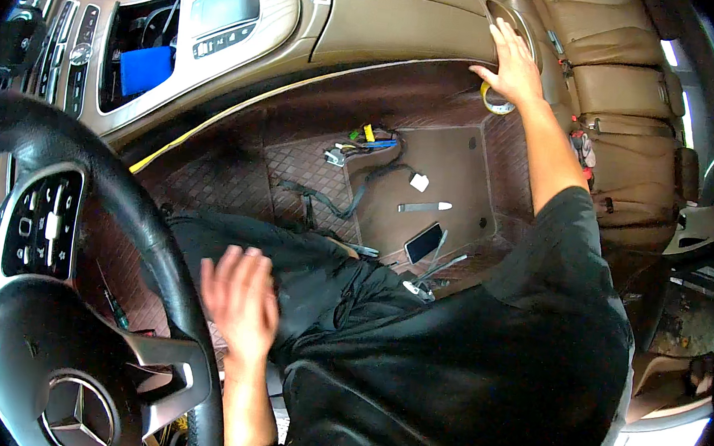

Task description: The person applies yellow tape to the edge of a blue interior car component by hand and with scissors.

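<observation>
My right hand (515, 64), fingers spread, touches the rear end of the tan leather center console (401, 27). Just below it, a yellow ring (496, 101), apparently a tape roll, hangs against the console's dark side. A thin yellow strip (212, 120) runs along the console's lower edge. Slightly blurred, my left hand (241, 299) is raised over my lap beside the black steering wheel (161, 249), with its fingers extended and nothing visible in it. A blue cloth or pad (146, 69) sits in the console's rectangular opening, left of the gray touchpad (226, 7).
On the brown floor mat (426, 142) lie wiring with colored connectors (371, 144), a white connector (419, 182), a gray strip (424, 207) and a phone (425, 242). A screwdriver (115, 309) lies by the steering wheel. Rear seats (628, 152) stand at right.
</observation>
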Motion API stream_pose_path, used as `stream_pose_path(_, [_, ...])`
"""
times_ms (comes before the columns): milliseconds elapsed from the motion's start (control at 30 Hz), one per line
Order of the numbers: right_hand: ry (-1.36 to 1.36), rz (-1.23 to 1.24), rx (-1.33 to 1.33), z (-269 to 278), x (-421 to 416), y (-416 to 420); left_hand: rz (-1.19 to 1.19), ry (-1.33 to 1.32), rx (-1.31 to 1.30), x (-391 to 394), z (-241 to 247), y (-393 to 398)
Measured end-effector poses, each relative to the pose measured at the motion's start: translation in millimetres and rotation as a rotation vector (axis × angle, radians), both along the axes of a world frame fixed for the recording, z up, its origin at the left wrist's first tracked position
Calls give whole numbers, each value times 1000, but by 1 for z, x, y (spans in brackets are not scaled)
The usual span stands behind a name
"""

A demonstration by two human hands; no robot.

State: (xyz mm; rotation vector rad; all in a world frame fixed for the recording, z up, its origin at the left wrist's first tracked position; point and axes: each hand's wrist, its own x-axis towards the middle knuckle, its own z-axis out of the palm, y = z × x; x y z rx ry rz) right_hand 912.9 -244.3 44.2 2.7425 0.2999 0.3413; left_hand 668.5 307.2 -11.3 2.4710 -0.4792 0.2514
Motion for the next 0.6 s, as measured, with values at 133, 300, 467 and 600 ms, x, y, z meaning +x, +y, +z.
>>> stream_pose_path(133, [42, 218, 57, -7, 26, -19, -191, -35, -113, 21, 18, -40])
stream_pose_path(300, [44, 301, 142, -12, 29, -24, -90, -198, -294, 112, 26, -106])
stream_pose_path(467, [86, 318, 175, -20, 37, -20, -64, -277, -288, 231, 29, -174])
stream_pose_path(600, [117, 307, 176, -15, 29, -26, -143, -216, -210, 292, 25, -219])
